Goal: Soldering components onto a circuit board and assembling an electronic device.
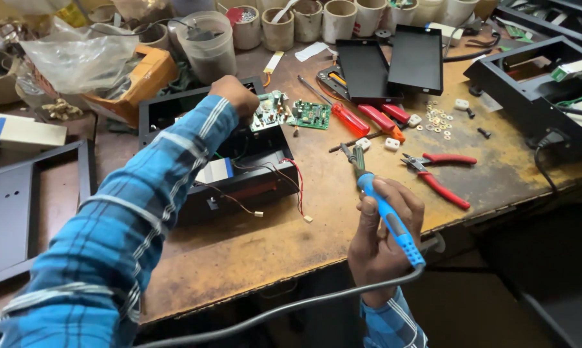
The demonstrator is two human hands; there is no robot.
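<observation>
My right hand (382, 235) grips a blue-handled soldering iron (386, 216) near the bench's front edge, its tip pointing up and away, its grey cord trailing down. My left hand (235, 94), in a blue plaid sleeve, reaches to the far right corner of an open black metal case (175, 113) and holds a green circuit board (269, 111) resting on the case rim. A second green board (311, 114) lies just to the right of it. Red and white wires (294, 183) hang out of the case onto the bench.
Red-handled pliers (439, 174), red screwdrivers (362, 119), loose washers and white connectors (438, 119) lie to the right. Black lids (391, 64) and another black chassis (536, 96) sit beyond. Cups (310, 19), a plastic bag (78, 55) and a cardboard box (146, 74) line the back.
</observation>
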